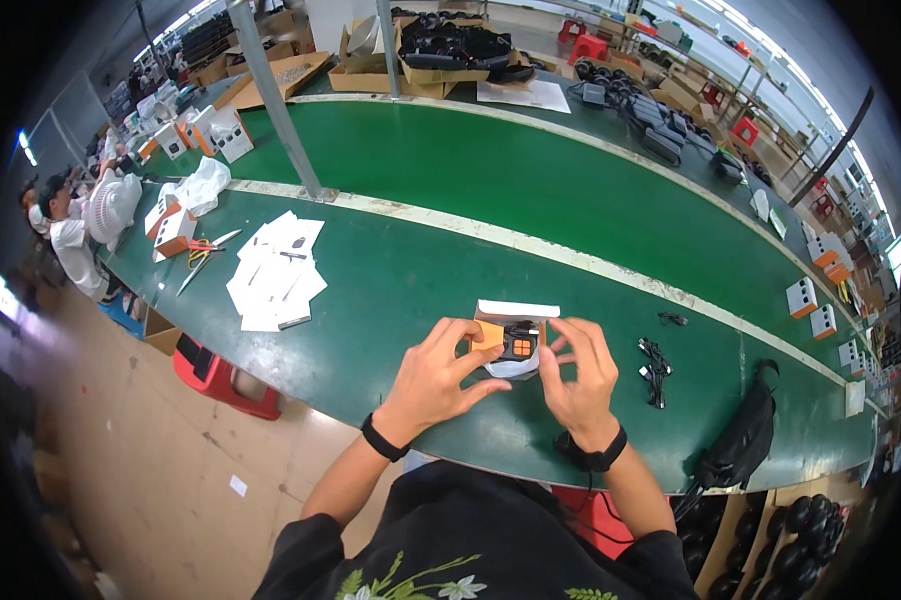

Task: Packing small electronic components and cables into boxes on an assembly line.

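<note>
The left hand (435, 375) pinches an orange cardboard flap (487, 337) between thumb and fingers at the left side of a small open carton, whose white lid (518, 309) stands raised along the far edge. The carton sits near the front edge of the green bench (390, 280), directly before the person. Inside it lies a black device (520, 347) with four orange square buttons, and clear plastic wrapping (511, 370) bulges at the carton's near side. The right hand (582, 385) is at the carton's right side, thumb and fingers parted with a gap between them; whether a fingertip touches the carton cannot be told. Each wrist wears a black band. To the right of the hands lie a bundle of black cables (654, 372), a smaller coiled cable (673, 319) farther back and, near the bench's edge, a black waist bag (740, 430). To the left, white leaflets (275, 275) are spread in an overlapping pile; beyond them are yellow-handled scissors (199, 252) and orange-and-white boxes (176, 235). A green conveyor belt (500, 170) runs behind the bench, and a co-worker in a white shirt (73, 245) is at the far left beside a white fan (113, 208).
</note>
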`<action>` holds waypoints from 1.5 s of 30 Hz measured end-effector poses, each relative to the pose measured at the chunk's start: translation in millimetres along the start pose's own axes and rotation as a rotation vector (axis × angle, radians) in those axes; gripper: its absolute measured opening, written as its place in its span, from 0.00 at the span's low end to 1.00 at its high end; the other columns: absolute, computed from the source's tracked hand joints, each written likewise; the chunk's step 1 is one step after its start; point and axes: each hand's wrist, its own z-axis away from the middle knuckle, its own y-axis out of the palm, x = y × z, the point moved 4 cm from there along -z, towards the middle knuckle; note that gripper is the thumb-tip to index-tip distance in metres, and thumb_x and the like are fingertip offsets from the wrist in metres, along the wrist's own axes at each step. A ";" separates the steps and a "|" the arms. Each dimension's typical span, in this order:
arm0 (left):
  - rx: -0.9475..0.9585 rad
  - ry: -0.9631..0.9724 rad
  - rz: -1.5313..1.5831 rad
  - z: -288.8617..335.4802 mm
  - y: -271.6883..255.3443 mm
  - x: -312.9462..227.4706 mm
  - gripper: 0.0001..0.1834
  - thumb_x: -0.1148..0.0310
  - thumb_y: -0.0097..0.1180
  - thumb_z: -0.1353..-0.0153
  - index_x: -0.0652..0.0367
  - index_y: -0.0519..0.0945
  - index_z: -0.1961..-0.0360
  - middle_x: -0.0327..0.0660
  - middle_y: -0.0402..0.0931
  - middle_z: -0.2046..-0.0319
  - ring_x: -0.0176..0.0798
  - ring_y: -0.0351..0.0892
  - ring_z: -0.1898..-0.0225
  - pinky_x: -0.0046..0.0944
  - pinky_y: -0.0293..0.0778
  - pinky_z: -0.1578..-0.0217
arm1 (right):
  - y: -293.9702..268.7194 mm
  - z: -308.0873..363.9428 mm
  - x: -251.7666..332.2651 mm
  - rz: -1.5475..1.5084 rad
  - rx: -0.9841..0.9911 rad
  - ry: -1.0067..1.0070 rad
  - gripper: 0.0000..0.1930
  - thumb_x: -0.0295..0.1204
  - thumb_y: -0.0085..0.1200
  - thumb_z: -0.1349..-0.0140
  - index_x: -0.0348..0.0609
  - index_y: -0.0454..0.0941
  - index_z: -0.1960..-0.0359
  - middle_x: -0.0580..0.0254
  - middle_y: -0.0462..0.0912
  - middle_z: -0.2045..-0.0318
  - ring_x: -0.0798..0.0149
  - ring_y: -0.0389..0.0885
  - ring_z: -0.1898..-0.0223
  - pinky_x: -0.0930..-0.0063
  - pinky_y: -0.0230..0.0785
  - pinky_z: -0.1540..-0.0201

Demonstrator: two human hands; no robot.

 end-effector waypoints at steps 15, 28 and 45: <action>0.242 -0.082 0.599 -17.2 36.6 44.9 0.33 0.68 0.87 0.50 0.55 0.91 0.40 0.45 0.88 0.38 0.56 0.82 0.31 0.52 0.82 0.34 | -1.6 14.1 -13.6 0.368 0.230 -0.438 0.14 0.25 0.75 0.38 0.37 0.90 0.51 0.55 0.85 0.47 0.51 0.87 0.42 0.61 0.88 0.58; 0.251 0.224 0.166 -18.4 17.1 34.0 0.19 0.69 0.78 0.38 0.52 0.95 0.45 0.42 0.88 0.34 0.55 0.86 0.33 0.50 0.86 0.37 | 1.7 16.4 -26.3 0.185 0.226 -0.351 0.22 0.23 0.78 0.37 0.44 0.91 0.41 0.53 0.85 0.41 0.66 0.88 0.70 0.68 0.85 0.66; 0.359 0.388 0.038 -8.4 10.4 36.7 0.24 0.62 0.70 0.27 0.45 0.86 0.31 0.38 0.78 0.23 0.51 0.78 0.24 0.48 0.88 0.40 | -4.6 14.6 -18.1 0.248 0.238 -0.388 0.16 0.21 0.77 0.40 0.44 0.91 0.49 0.51 0.88 0.40 0.48 0.88 0.47 0.62 0.87 0.56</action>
